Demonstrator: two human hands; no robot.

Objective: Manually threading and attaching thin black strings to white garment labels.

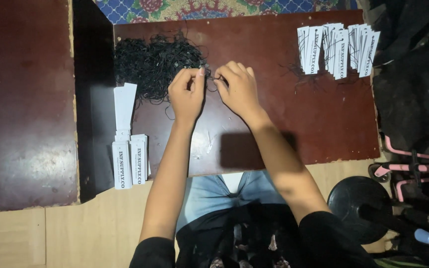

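1. My left hand and my right hand sit close together over the dark reddish-brown wooden table; the fingertips of both are pinched shut on a thin black string stretched between them.
2. The string runs from the tangled heap of black strings, which lies just beside my left hand.
3. A stack of plain white paper tags rests at the table's left edge.
4. White tags already strung lie fanned at the far right corner, well apart from my hands.
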